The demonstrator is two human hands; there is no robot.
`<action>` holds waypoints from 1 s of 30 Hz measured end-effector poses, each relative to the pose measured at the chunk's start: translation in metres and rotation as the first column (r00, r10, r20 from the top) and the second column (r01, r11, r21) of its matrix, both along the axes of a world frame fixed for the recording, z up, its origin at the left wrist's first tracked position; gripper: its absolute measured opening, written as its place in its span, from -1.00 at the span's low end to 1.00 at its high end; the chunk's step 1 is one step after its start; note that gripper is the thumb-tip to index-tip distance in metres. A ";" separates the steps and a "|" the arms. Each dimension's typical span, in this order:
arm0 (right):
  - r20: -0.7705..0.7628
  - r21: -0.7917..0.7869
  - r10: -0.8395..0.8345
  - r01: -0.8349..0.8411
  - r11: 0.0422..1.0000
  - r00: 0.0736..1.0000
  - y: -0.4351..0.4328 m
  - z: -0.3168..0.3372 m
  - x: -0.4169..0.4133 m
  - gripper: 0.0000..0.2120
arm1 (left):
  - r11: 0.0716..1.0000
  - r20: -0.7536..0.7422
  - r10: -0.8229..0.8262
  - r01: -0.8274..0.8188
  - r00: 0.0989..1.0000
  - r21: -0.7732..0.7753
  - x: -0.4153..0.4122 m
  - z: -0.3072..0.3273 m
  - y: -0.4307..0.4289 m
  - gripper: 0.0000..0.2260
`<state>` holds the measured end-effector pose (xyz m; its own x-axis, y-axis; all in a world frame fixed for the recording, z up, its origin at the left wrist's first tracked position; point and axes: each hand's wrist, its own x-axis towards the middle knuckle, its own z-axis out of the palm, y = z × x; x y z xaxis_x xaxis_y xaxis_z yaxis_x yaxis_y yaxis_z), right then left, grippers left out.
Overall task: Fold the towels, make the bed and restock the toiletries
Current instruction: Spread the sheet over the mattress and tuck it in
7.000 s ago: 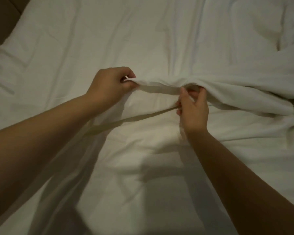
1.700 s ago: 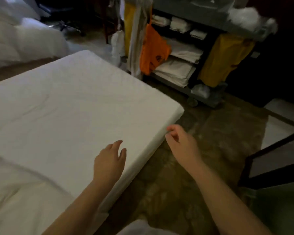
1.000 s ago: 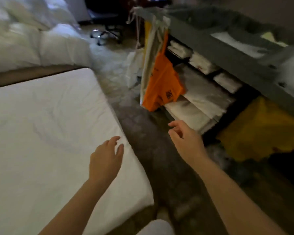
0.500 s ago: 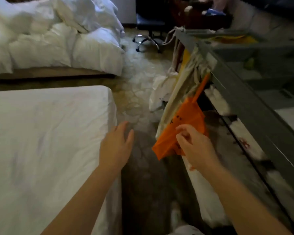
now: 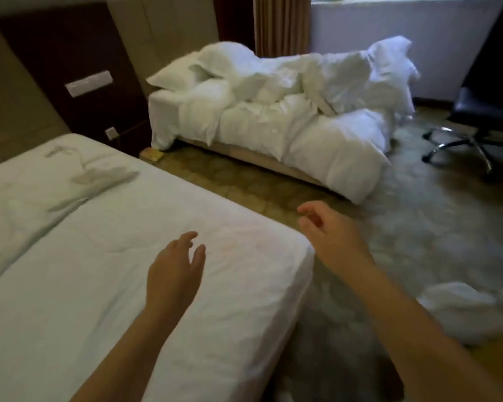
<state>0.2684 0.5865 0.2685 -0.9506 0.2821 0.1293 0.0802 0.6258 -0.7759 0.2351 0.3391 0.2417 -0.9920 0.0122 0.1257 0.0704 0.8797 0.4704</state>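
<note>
We've swung away from the cart, so now it's the near bed below us, just sheeted. Duvet heap sits across the aisle from it, probably next; left hand over its corner, right hand just past its edge, fingers loose, empty.

Near bed at left, left hand above its corner. Right hand past bed edge, over carpet. Far bed behind, duvet heap on it. Office chair far right. Crumpled linen on floor at right.
</note>
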 end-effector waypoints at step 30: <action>0.116 0.026 0.790 -0.797 0.603 0.602 0.151 -0.014 -0.719 -0.77 | 0.710 0.153 0.679 -0.695 0.718 0.112 -0.547 -0.049 0.231 -0.63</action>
